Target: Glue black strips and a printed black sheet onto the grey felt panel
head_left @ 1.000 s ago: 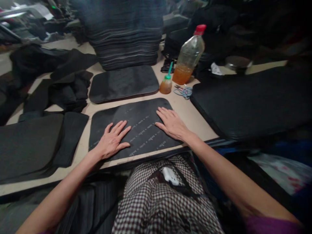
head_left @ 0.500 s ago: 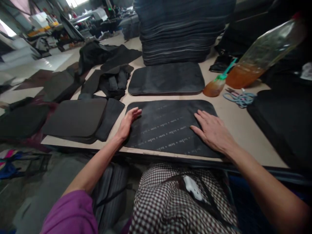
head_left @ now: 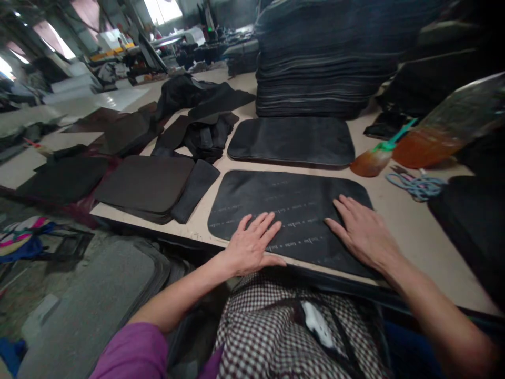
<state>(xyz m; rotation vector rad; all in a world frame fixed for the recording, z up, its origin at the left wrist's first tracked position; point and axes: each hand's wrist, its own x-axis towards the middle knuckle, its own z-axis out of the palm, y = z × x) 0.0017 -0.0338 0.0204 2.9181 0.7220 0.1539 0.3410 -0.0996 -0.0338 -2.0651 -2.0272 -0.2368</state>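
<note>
A black rounded-corner panel [head_left: 292, 210] with rows of pale printed lettering lies flat at the table's front edge. My left hand [head_left: 252, 245] rests on its near edge, fingers stretched out and the thumb by the table edge. Flat on the panel's right side lies my right hand [head_left: 363, 229], fingers spread. Both hands are open and hold nothing. Just behind the panel is a low stack of plain black panels [head_left: 292, 141] of similar shape.
A tall stack of dark sheets [head_left: 315, 68] stands behind. On the right are a small glue bottle [head_left: 371, 159] with a green top, a large tilted bottle [head_left: 434, 142] of amber liquid and blue cord [head_left: 418, 184]. Dark pieces [head_left: 145, 181] lie on the left.
My left hand has moved from the panel's left edge to its near edge, toward the middle. The right hand stays on the right side. The camera view has shifted left.
</note>
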